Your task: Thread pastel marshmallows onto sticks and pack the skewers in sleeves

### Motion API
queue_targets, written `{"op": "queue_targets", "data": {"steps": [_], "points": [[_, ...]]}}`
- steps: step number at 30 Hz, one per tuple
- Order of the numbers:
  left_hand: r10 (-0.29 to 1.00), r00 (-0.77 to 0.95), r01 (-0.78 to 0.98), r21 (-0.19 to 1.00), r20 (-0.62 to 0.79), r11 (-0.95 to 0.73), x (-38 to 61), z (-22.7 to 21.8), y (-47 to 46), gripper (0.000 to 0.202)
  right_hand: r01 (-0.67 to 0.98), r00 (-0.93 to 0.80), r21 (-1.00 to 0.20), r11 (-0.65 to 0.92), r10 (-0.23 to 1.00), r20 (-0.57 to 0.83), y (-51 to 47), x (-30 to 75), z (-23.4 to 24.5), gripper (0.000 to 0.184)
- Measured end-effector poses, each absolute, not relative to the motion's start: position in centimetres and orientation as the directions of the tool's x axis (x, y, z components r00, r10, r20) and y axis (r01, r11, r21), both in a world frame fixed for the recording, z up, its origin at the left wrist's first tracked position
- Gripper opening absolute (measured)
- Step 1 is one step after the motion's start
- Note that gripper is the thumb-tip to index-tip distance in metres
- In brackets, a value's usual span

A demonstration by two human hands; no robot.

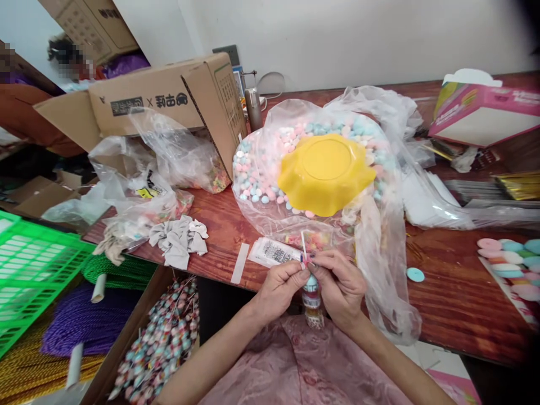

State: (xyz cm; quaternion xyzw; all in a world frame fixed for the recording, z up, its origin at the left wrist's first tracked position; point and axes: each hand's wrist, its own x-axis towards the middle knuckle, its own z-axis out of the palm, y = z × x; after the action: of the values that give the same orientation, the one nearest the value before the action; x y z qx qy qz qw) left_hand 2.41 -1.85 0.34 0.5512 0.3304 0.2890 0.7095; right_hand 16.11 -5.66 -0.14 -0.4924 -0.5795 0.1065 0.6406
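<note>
Both my hands meet at the near edge of the wooden table. My left hand and my right hand are closed in a pinch round the top of a candy stick, a wrapped stack of pastel tablets with a thin white stick pointing up. The stack hangs down between my hands over my pink lap. Just beyond lies a clear bag of pastel candies with a yellow wavy plate upside down on it.
A cardboard box and several crumpled plastic bags stand at the left. A box of finished candy sticks sits below the table, beside a green crate and coils of cord. Stacked candies and a pink box are at the right.
</note>
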Motion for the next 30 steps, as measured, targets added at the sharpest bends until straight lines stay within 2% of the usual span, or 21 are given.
{"op": "queue_targets", "data": {"steps": [3,6,9,11,12,14,15,16,18,20,22,24,26,28,30], "points": [[0.772,0.627,-0.052,0.983,-0.105,0.175,3.0,0.5,-1.8,0.043,0.523,0.336,-0.688,0.503,0.620,0.709,-5.5,16.2,-0.6,0.019],[0.762,0.627,-0.100,0.955,-0.158,0.280,3.8,0.4,-1.8,0.045,0.554,0.382,-0.677,0.484,0.575,0.724,-4.8,15.8,-1.4,0.018],[0.737,0.617,-0.156,0.875,-0.277,0.459,4.4,0.1,-1.9,0.047,0.442,0.420,-0.769,0.462,0.651,0.632,-4.1,15.7,-1.8,0.017],[0.733,0.600,-0.186,0.836,-0.320,0.517,4.5,-0.1,-1.9,0.045,0.392,0.420,-0.808,0.439,0.696,0.582,-4.0,16.4,-1.4,0.025],[0.725,0.604,-0.192,0.821,-0.333,0.537,4.5,0.0,-1.7,0.045,0.422,0.391,-0.793,0.439,0.701,0.596,-4.0,17.1,-1.1,0.031],[0.685,0.638,-0.181,0.796,-0.352,0.578,4.1,0.2,-1.3,0.044,0.584,0.213,-0.647,0.490,0.677,0.704,-4.4,19.1,0.0,0.043],[0.650,0.669,-0.162,0.783,-0.361,0.601,3.7,0.4,-1.0,0.044,0.677,0.017,-0.491,0.548,0.655,0.756,-4.5,20.1,0.7,0.044],[0.601,0.709,-0.133,0.768,-0.368,0.627,3.3,0.6,-0.6,0.044,0.729,-0.199,-0.312,0.609,0.624,0.755,-4.7,21.1,1.4,0.043],[0.469,0.799,-0.040,0.744,-0.377,0.667,2.5,0.9,-0.1,0.045,0.712,-0.530,-0.055,0.700,0.587,0.611,-4.9,22.7,2.6,0.040],[0.316,0.870,0.076,0.736,-0.379,0.673,1.8,1.1,0.3,0.045,0.648,-0.676,0.045,0.761,0.547,0.494,-5.1,23.4,3.6,0.037],[0.202,0.899,0.173,0.740,-0.388,0.650,1.4,1.2,0.4,0.045,0.595,-0.729,0.086,0.799,0.491,0.477,-5.3,23.3,4.1,0.031],[0.174,0.904,0.233,0.791,-0.391,0.566,1.1,1.2,0.4,0.045,0.578,-0.746,0.100,0.810,0.475,0.467,-5.6,22.9,3.9,0.025],[0.257,0.899,0.280,0.916,-0.356,0.288,0.9,1.3,0.3,0.039,0.627,-0.718,0.026,0.778,0.565,0.406,-6.1,22.3,3.2,0.024],[0.379,0.897,0.300,0.943,-0.227,-0.146,0.7,1.3,0.2,0.031,0.733,-0.597,-0.156,0.662,0.736,0.318,-6.7,21.8,2.2,0.021],[0.413,0.911,0.246,0.807,-0.003,-0.537,0.4,1.2,0.0,0.023,0.754,-0.402,-0.483,0.446,0.894,0.198,-7.3,21.2,0.9,0.018]]}}
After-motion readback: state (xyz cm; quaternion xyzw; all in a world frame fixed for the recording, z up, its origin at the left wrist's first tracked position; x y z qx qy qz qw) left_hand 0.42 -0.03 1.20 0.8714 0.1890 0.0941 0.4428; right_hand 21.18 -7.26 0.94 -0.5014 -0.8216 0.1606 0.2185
